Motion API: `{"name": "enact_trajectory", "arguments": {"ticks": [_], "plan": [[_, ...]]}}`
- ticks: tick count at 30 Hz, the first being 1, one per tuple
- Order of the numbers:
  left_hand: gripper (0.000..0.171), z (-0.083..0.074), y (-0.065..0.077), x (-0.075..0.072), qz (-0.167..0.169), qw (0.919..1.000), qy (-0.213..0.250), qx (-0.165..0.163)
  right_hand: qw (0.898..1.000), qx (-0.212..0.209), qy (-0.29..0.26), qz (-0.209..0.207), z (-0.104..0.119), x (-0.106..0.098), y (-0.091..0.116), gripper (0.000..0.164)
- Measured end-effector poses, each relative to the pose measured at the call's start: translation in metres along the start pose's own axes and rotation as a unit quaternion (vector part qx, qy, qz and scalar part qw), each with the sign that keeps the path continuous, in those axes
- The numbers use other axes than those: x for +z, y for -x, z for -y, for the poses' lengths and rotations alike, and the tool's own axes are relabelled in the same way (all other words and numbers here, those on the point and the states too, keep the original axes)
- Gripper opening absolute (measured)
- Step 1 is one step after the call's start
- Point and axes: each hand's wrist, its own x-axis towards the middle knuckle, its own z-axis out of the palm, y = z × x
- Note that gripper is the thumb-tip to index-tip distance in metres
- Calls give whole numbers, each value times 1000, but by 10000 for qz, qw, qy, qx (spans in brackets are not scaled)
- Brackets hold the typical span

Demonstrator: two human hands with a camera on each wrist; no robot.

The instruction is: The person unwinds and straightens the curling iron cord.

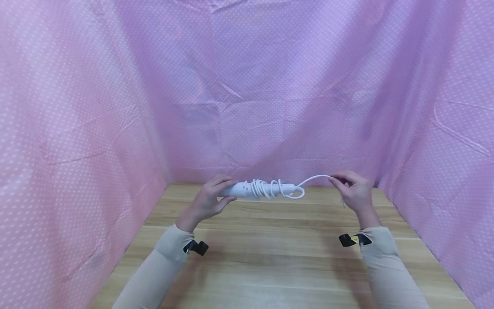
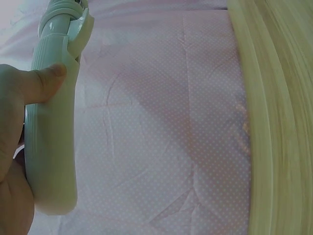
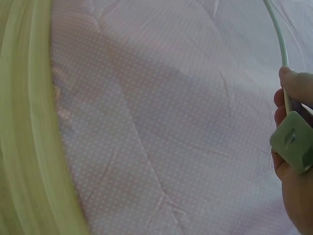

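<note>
A white curling iron [image 1: 240, 189] is held level above the table by my left hand [image 1: 208, 198], thumb and fingers around its handle. The left wrist view shows the smooth handle [image 2: 53, 142] with my thumb [image 2: 46, 83] lying across it, just below the clip lever [image 2: 80, 34]. Several loops of its white power cord [image 1: 317, 176] wind around the barrel. On the other side, my right hand [image 1: 356, 192] pinches the free stretch of cord between thumb and fingers. The plug [image 3: 292, 141] hangs just below those fingers in the right wrist view.
A wood-grain table [image 1: 266, 257] lies below both hands. Pink dotted cloth [image 1: 251, 107] closes off the back and both sides. Each wrist carries a small black camera, the left camera [image 1: 197, 247] and the right camera [image 1: 349, 240].
</note>
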Motion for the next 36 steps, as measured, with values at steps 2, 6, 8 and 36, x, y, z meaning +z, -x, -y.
{"name": "enact_trajectory", "arguments": {"ticks": [2,6,8,36], "plan": [[48,1,1,-2,57,9999,-88,-7,9998,171,29,-38,-10,-1,3,13],[48,6,4,-7,115,9993,-330,-104,9988,435,127,-176,-16,-7,6,10],[48,10,6,-9,103,9989,-429,-161,9982,501,242,-230,-17,-12,7,10],[47,23,21,-26,-166,9967,87,-788,9788,1396,1280,783,-40,-40,20,15]]}}
